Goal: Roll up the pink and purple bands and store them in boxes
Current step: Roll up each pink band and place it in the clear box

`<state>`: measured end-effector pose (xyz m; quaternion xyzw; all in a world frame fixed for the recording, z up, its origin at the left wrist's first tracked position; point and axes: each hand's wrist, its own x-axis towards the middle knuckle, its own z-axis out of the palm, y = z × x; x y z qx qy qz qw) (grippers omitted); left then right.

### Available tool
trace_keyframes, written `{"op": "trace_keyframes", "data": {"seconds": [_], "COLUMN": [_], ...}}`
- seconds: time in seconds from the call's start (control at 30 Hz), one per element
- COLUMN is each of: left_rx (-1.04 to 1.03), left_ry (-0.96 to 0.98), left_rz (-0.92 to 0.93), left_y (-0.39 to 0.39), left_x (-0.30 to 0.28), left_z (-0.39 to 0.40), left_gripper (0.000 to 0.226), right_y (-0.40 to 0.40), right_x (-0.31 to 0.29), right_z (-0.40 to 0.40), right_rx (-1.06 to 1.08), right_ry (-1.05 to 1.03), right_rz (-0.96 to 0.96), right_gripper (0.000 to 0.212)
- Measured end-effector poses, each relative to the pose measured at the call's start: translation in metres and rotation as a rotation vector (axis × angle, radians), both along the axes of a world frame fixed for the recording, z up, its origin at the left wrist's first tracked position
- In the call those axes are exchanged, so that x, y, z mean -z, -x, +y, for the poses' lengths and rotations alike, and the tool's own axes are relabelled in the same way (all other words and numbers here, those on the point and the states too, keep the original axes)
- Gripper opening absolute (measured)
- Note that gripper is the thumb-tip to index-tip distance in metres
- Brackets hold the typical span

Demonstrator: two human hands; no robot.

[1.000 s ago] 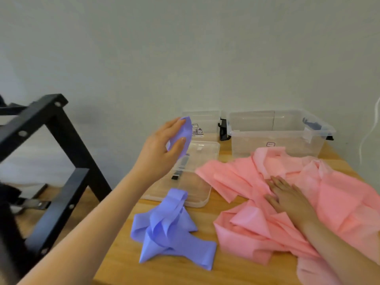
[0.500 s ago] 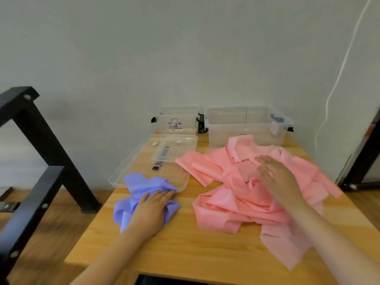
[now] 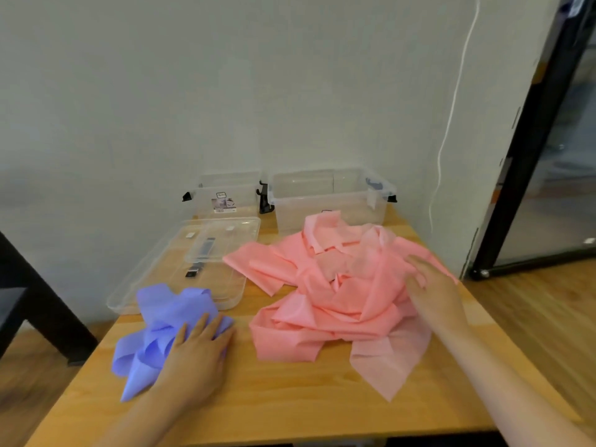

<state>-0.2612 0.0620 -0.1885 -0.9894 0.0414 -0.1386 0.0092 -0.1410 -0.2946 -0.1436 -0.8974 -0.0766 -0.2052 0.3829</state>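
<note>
A crumpled purple band (image 3: 161,327) lies at the table's left front. My left hand (image 3: 196,353) rests flat on its right part, fingers straight. A larger heap of pink band (image 3: 325,291) covers the table's middle and right. On the heap's right side lies my right hand (image 3: 435,291), fingers relaxed and spread over the pink material. Two clear plastic boxes stand at the back against the wall: a small box (image 3: 225,196) on the left and a bigger box (image 3: 332,198) on the right, both without lids.
A clear lid (image 3: 193,262) lies upside down behind the purple band. The wooden table (image 3: 290,398) has bare surface at the front. A black metal frame (image 3: 38,304) stands left, a black door frame (image 3: 522,150) right, and a white cord (image 3: 451,111) hangs on the wall.
My left hand came down from the air near the boxes and now rests on the purple band. My right hand shifted right across the pink heap. The view has pulled back.
</note>
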Motion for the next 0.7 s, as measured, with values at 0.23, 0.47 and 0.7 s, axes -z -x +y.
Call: {"op": "trace_keyframes", "data": {"seconds": [0.23,0.47,0.7], "left_rx": [0.055,-0.223,-0.202], "left_ry": [0.555,0.703,1.299], "left_rz": [-0.149,0.111,0.005], "left_y": [-0.091,-0.255,-0.298], "left_x": [-0.069,-0.066,-0.090], "left_z": [-0.085,-0.126,-0.110], "left_gripper": [0.038,0.024,0.021], "right_y": [-0.064,-0.147,-0.174], "right_x": [-0.014,-0.001,-0.008], "right_z": [0.023,0.060,0.083], "right_rx": [-0.144,-0.321,-0.372], "right_ry": [0.188,0.449,0.244], "right_rz": [0.029,0.115,0.142], "right_gripper": [0.041,0.052,0.074]}}
